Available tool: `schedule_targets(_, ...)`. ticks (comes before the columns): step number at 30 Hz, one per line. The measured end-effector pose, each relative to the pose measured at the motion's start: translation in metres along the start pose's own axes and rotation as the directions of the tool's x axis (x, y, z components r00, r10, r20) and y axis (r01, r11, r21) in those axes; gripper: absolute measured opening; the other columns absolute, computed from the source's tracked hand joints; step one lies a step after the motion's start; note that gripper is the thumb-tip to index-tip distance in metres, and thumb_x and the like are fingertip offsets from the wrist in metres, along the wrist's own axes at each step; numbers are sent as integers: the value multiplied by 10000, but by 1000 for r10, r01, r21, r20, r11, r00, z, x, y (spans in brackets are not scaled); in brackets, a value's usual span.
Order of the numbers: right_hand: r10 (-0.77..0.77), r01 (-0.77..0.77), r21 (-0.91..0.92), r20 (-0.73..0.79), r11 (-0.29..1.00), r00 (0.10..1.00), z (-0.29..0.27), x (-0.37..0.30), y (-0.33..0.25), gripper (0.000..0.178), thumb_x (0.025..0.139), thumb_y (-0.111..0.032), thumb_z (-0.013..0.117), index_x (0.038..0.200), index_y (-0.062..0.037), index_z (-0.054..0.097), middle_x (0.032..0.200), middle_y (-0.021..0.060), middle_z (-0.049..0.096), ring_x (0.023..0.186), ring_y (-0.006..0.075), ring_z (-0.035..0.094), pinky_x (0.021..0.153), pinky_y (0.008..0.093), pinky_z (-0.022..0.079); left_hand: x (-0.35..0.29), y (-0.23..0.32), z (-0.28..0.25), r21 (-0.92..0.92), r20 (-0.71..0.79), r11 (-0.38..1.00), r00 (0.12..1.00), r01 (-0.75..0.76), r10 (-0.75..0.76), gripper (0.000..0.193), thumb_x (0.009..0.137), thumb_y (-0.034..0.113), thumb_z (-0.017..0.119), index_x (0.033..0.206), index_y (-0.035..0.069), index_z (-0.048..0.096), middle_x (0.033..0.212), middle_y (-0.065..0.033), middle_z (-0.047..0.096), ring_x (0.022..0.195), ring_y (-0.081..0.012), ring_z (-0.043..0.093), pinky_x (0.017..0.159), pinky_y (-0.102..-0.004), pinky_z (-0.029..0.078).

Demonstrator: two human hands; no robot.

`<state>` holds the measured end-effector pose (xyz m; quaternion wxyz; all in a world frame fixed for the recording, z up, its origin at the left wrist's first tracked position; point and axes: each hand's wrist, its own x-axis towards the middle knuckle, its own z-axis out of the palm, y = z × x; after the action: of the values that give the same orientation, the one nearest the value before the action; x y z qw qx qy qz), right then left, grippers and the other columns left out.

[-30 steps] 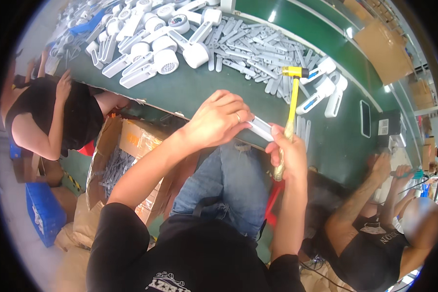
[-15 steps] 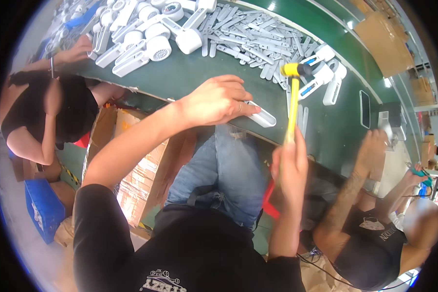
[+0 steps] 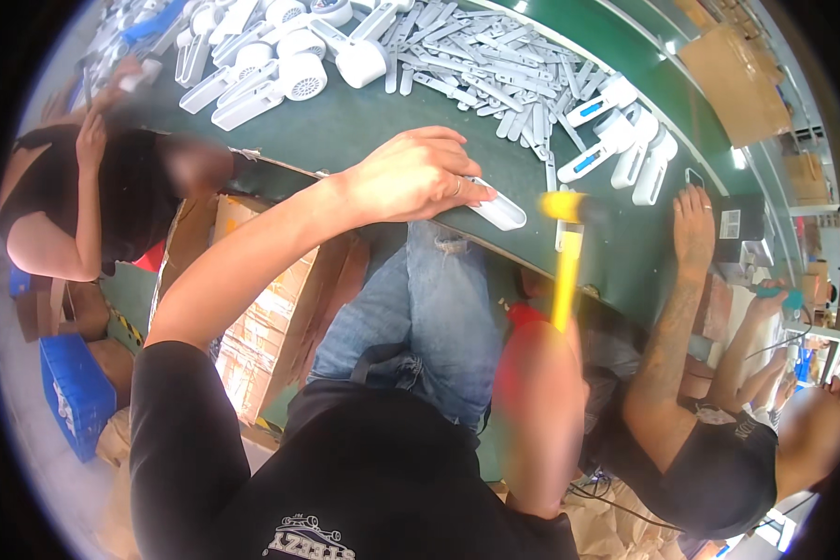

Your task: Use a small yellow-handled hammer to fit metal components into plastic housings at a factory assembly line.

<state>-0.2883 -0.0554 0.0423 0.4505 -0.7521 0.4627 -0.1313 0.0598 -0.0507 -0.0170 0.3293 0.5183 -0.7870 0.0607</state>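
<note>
One white trough-shaped piece (image 3: pixel 502 213) sits at the near edge of the green table (image 3: pixel 280 140), its long axis slanting from the left hand (image 3: pixel 429 173) down to the right; its rounded free end points rightward and a little toward the person, and its other end is hidden under the fingers. The left hand's fingers are bunched narrow and hold the piece from above; the right hand (image 3: pixel 555 359), badly blurred, is closed round the handle of a yellow hammer (image 3: pixel 567 275), though I cannot tell how each finger lies. Half a second ago the hammer's head was farther up the table, near the pile of grey strips (image 3: pixel 499 70); now it has dropped closer to the body, while the piece keeps nearly the same slant.
</note>
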Motion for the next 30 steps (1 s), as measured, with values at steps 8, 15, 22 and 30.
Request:
schedule_targets(8,24,3,-259,101,966,995,1,15,0,519,1139,-202,442,1641,-69,415,1002,159,723,774,205,672,774,342,551,-1,0,2,-14,-10,1000,1000,-3,3,225,916,198,777,1132,155,823,946,-47,739,919,-296,703,1025,-429,559)
schedule_targets(15,119,-84,-242,136,967,984,-9,16,-18,535,1120,-161,478,1640,-53,415,962,153,714,782,227,700,765,332,550,-1,-2,1,11,-9,1000,1000,10,-10,238,910,200,784,1141,162,821,954,-43,742,931,-289,703,1024,-427,560)
schedule_targets(22,8,2,-89,108,996,994,-4,12,14,525,1142,-204,478,1652,-102,411,742,101,584,634,155,575,646,338,518,5,-6,-7,-35,153,999,988,35,-29,380,847,160,808,1226,136,781,1063,-39,744,1091,-266,665,1143,-429,475)
schedule_targets(30,39,-70,450,79,890,996,0,11,12,585,1170,-310,435,1693,-79,312,692,-32,486,574,56,441,531,237,392,23,-3,-30,-19,234,1000,972,6,-1,287,802,76,740,1069,127,831,1359,-81,670,1363,-333,523,1162,-450,442)
